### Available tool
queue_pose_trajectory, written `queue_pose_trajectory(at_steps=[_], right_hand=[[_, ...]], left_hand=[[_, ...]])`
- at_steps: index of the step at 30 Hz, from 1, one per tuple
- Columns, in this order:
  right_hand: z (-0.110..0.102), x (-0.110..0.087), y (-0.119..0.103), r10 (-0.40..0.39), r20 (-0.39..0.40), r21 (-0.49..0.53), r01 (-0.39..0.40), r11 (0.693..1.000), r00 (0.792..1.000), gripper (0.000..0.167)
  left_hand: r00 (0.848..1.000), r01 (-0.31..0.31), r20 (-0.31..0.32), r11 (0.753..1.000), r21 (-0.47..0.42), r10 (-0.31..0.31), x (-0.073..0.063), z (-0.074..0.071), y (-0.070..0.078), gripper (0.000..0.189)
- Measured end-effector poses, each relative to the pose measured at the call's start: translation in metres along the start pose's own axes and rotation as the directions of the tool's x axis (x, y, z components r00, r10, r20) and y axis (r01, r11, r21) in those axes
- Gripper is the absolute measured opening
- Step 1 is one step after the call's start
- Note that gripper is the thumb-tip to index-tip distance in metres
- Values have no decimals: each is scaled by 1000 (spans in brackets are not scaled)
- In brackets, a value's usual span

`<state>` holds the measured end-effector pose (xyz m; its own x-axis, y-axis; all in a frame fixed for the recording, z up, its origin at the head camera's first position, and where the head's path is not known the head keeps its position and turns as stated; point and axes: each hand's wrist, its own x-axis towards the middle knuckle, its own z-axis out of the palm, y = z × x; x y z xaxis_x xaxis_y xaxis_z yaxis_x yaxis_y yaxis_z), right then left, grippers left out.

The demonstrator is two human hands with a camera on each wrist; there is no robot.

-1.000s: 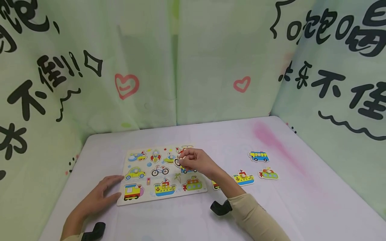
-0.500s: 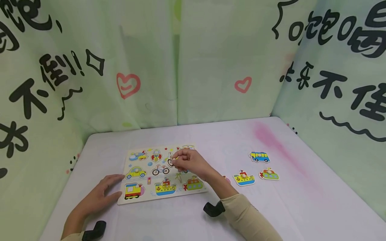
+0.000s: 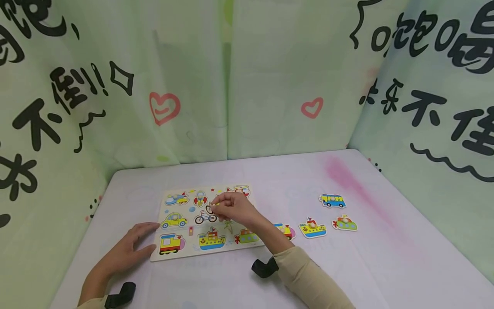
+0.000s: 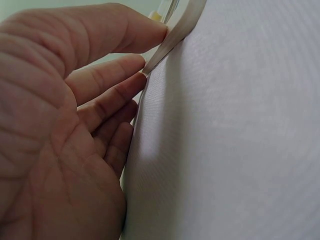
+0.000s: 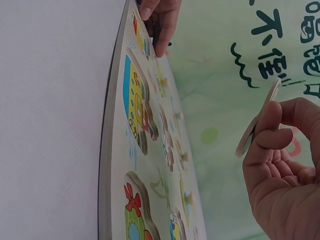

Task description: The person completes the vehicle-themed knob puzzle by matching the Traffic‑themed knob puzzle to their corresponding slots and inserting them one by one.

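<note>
A white wooden puzzle board (image 3: 191,248) with vehicle pictures lies on the table. My right hand (image 3: 236,209) is raised over its middle and pinches a thin bicycle puzzle piece (image 3: 209,208) between thumb and fingers. In the right wrist view the piece (image 5: 257,120) shows nearly edge-on, apart from the board. Just below it on the board is the bicycle picture (image 3: 206,218). At the board's left edge rests my left hand (image 3: 129,246), its fingers relaxed. The left wrist view has its thumb and fingertips (image 4: 134,62) touching the board's edge.
Right of the board lie a bus piece (image 3: 332,201), a ship piece (image 3: 312,228), a submarine piece (image 3: 345,223) and a train piece (image 3: 286,231), the last partly behind the right forearm. A green printed curtain (image 3: 266,86) stands behind the table (image 3: 390,257).
My right hand has moved left across the board with the bicycle piece, from near the helicopter to over the bicycle picture. The train piece shows more now. My left hand stays at the board's edge.
</note>
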<state>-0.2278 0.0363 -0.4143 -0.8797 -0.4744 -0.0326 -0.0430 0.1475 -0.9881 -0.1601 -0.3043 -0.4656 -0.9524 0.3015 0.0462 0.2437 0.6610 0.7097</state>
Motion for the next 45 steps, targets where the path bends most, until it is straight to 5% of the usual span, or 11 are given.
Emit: queue_pose_trajectory(at_steps=[17, 28, 45], right_hand=[[20, 12, 11, 64, -30, -58, -65, 996, 998, 12], [22, 20, 15, 30, -22, -162, -33, 986, 999, 10], [28, 39, 12, 36, -25, -442, -44, 896, 999, 6]], left_hand=[[999, 47, 21, 999, 8, -47, -3, 4, 0, 59], [1000, 7, 11, 1000, 17, -7, 0, 2, 0, 57], [999, 32, 20, 999, 19, -32, 1, -1, 2, 58]])
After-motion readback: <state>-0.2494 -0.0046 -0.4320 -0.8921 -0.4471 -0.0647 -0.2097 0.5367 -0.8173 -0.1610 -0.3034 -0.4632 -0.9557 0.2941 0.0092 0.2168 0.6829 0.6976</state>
